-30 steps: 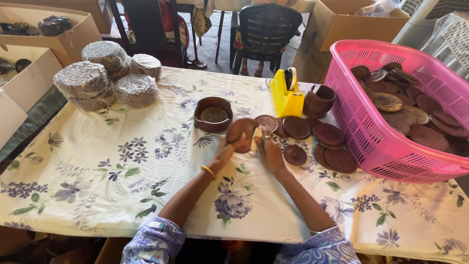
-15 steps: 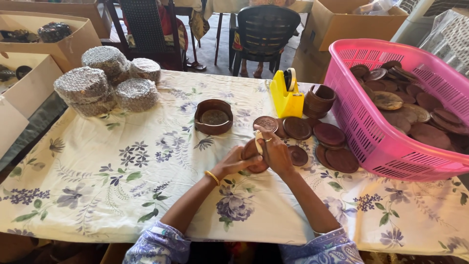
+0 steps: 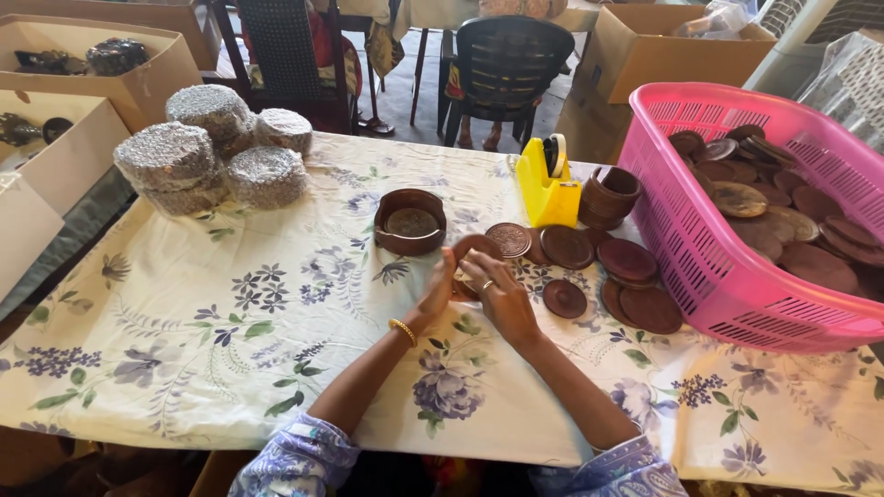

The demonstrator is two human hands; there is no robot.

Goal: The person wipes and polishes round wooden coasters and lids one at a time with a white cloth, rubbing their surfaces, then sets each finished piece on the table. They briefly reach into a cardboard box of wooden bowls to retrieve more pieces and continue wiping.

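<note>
Desk [image 3: 184, 368] under a floral cloth [image 3: 276, 322]. Far left: foil-wrapped bundles [image 3: 207, 152] in a pile. Centre: round brown holder [image 3: 410, 222]. Just right of it: loose brown discs [image 3: 589, 267], some overlapping. Beyond those, a yellow tape dispenser [image 3: 547, 184] with a brown cup [image 3: 610, 197] just beside it. Right: pink basket [image 3: 700, 276] full of more discs, edge of it past the desk's right side.
</note>
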